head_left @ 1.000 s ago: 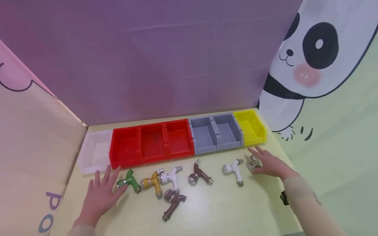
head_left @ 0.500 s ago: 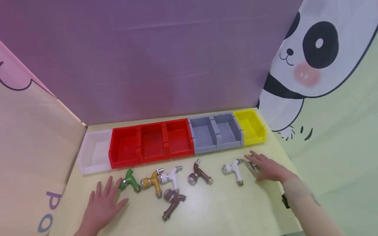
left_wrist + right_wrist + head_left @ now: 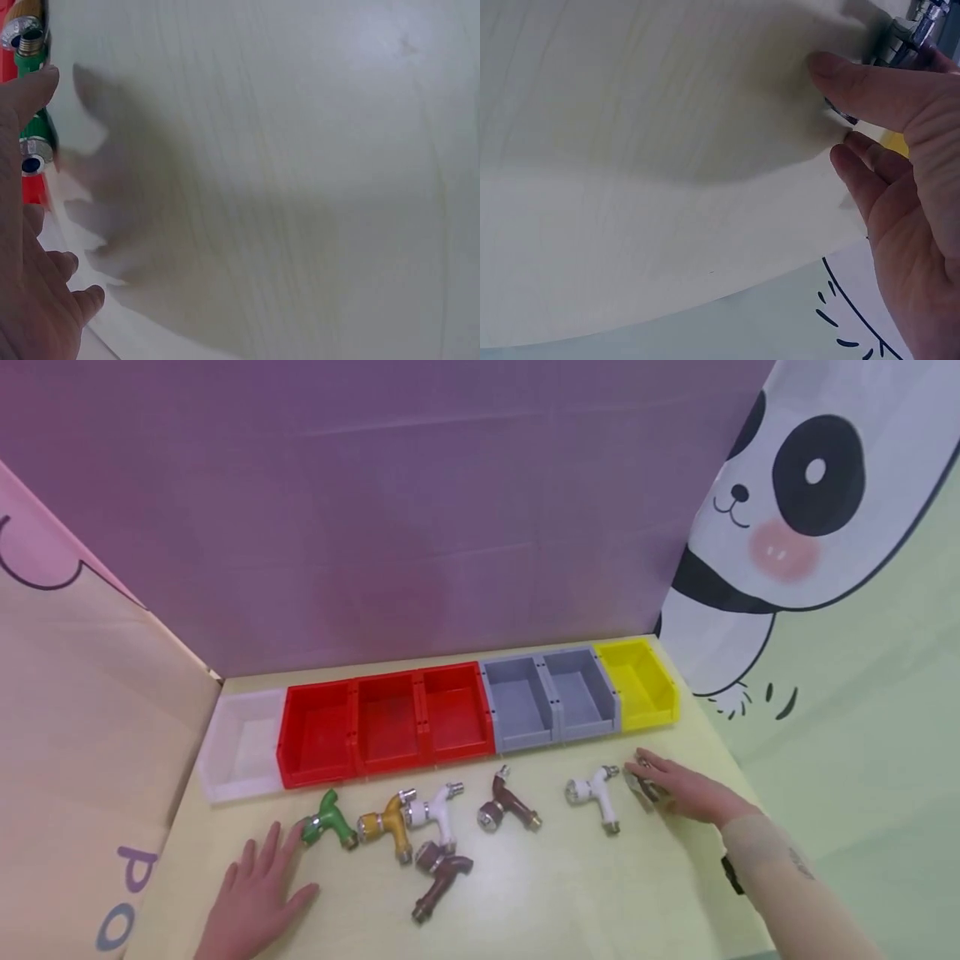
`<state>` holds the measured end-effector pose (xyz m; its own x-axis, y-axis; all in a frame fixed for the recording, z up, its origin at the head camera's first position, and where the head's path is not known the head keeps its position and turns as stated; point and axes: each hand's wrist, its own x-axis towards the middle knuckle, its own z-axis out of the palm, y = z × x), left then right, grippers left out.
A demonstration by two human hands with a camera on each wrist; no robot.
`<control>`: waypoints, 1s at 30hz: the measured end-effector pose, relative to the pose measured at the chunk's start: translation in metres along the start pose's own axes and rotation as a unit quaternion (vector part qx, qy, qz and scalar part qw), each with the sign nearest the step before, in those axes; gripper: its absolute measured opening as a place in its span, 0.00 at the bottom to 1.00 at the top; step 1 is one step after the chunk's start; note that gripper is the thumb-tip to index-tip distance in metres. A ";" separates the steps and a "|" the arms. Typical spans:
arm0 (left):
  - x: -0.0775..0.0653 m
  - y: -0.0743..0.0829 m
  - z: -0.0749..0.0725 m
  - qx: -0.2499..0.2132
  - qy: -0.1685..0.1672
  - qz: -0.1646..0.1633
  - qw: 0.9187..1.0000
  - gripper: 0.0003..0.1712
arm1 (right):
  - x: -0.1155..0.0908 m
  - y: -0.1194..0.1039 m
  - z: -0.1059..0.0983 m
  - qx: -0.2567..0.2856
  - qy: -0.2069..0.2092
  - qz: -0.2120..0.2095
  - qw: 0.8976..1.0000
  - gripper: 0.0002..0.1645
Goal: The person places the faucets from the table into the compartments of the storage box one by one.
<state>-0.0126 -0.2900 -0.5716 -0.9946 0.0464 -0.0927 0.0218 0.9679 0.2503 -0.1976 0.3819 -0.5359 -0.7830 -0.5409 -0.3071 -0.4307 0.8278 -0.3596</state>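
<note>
My right hand (image 3: pixel 690 793) is at a silver metal tap (image 3: pixel 640 783) on the right of the table, thumb and fingers curled about it. In the right wrist view the thumb crosses in front of the silver tap (image 3: pixel 904 41), which is partly hidden. A white tap (image 3: pixel 597 797) lies just left of that hand. Spread flat near the table's left side, my left hand (image 3: pixel 251 893) holds nothing. Its fingertips are close to a green tap (image 3: pixel 330 822); the left wrist view shows the green tap (image 3: pixel 34 131) beyond the thumb.
Along the back stands a row of bins: a white bin (image 3: pixel 243 743), several red bins (image 3: pixel 386 722), grey bins (image 3: pixel 517 702) and a yellow bin (image 3: pixel 637 685). Mid-table lie an orange tap (image 3: pixel 390 827), another white tap (image 3: pixel 435 814) and brown taps (image 3: pixel 510 802).
My right hand has settled lower around the silver tap, fingers closing in, and the tap has turned slightly. My left hand has drawn back a little from the green tap, toward me.
</note>
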 end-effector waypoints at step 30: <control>-0.004 -0.015 0.004 0.015 -0.047 -0.044 0.998 0.59 | 0.008 -0.013 -0.002 -0.009 -0.002 0.027 1.000 0.52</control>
<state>-0.0084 -0.3037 -0.5786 -0.9789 -0.0175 -0.2036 -0.0607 0.9762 0.2083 -0.1997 0.3672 -0.5322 -0.8040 -0.4954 -0.3287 -0.3958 0.8586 -0.3259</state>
